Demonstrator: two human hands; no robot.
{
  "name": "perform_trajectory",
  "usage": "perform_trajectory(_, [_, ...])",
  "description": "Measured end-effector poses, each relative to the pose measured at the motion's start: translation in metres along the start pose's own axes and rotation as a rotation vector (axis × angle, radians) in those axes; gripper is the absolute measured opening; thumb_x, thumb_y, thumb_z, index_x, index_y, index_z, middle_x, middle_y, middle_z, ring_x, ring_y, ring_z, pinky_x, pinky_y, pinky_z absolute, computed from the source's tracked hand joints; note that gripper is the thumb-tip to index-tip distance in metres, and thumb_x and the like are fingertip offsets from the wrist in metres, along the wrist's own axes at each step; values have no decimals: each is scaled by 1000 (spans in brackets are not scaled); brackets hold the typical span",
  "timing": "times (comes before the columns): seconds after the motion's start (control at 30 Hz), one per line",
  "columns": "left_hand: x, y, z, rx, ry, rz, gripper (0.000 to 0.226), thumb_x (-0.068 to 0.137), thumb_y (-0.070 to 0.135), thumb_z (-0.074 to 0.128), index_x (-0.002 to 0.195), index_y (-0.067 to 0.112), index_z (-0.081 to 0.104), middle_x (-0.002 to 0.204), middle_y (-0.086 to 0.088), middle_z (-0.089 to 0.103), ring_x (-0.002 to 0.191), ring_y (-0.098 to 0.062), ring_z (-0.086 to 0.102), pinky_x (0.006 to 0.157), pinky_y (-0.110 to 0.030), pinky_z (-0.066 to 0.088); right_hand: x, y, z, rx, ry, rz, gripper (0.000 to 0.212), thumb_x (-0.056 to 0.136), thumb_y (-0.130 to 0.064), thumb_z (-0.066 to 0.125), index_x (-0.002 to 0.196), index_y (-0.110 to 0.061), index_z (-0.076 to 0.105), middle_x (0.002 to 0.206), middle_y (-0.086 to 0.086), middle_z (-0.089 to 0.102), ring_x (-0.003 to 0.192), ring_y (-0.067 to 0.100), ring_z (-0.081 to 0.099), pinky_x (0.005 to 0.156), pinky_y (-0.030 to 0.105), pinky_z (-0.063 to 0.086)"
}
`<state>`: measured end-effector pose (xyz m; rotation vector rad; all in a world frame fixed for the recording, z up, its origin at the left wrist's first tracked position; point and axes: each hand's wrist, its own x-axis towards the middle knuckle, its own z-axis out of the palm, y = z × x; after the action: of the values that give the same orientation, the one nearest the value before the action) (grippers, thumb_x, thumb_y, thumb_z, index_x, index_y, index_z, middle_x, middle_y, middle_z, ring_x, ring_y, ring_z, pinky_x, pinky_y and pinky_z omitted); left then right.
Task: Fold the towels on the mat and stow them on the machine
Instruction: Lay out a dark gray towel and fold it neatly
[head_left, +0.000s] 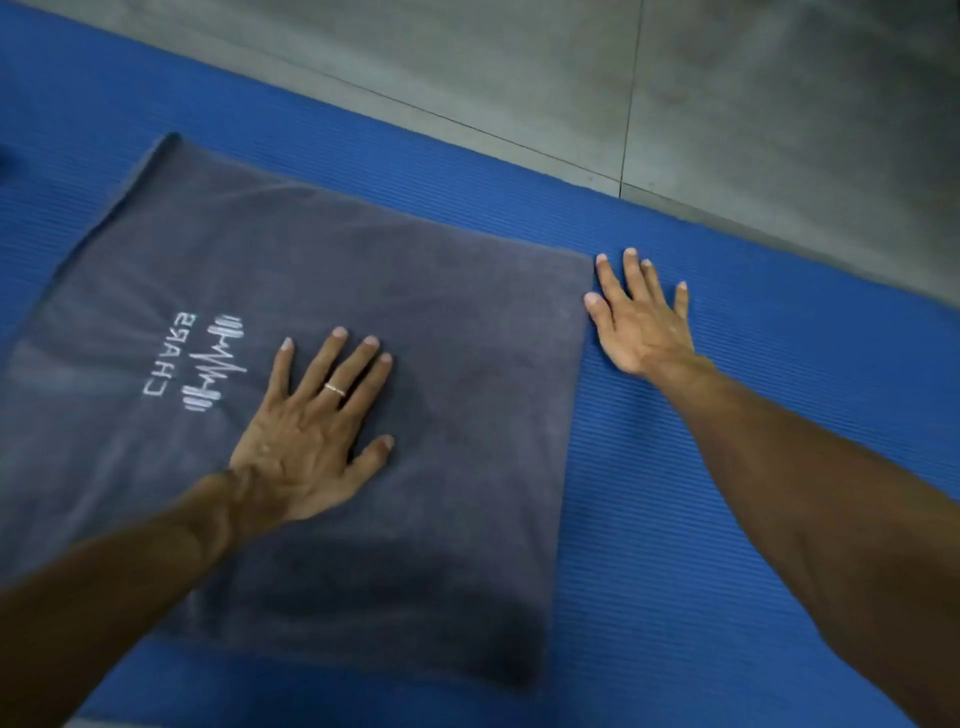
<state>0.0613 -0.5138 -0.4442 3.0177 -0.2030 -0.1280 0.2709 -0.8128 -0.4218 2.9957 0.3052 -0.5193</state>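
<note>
While you look down, the scene reads so:
Towel: the grey towel (322, 291) lies flat on the blue mat (727, 467).
Left hand: your left hand (311, 431) presses flat on it, fingers spread straight.
Right hand: your right hand (641, 317) rests on the mat, fingers splayed, beside the towel's right edge.
Beyond: grey floor (675, 78).

Bare mat (701, 493) right of the towel (363, 270) — open room; the right hand (641, 322) lies flat at the towel's edge.
</note>
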Motion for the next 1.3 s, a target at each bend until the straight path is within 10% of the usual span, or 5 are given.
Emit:
perform_trajectory(0.13, [1,80,-13,-154,95,-74,66,82,59,43,122,9,59,126,-14,56,122,-36,49,100,-51,37,-37,-7,-1,107,165,-275,61,101,-18,36,156,-19,9,164,4,2,134,35,39,108,50,32])
perform_trajectory(0.3, [1,183,-21,-166,-139,-112,58,74,71,53,106,22,51,107,4,55,104,-19,49,88,-35,37,-77,12,14,130,124,-404,64,96,-6,43,154,-18,21,164,4,7,143,27,30,108,44,31])
perform_trajectory(0.63, [-15,123,-40,-727,-195,-606,31,82,18,63,54,18,49,52,6,49,53,-13,49,46,-16,35,-57,-12,-6,161,98,-436,56,88,-10,55,142,-23,46,157,1,22,127,29,43,103,42,39])
perform_trajectory(0.87, [-53,66,-42,-527,-109,-687,22,99,39,38,114,25,46,102,-12,65,101,-37,58,82,-42,47,-21,-75,-49,222,220,-489,13,89,-22,53,97,-21,63,99,-4,56,93,29,58,77,42,50])
perform_trajectory(1.3, [-131,-83,-63,-497,228,-848,31,94,50,36,90,22,50,85,-5,69,82,-33,62,73,-44,49,18,-304,-102,144,314,-778,17,86,-22,54,95,-15,65,98,3,62,90,26,57,73,35,46])
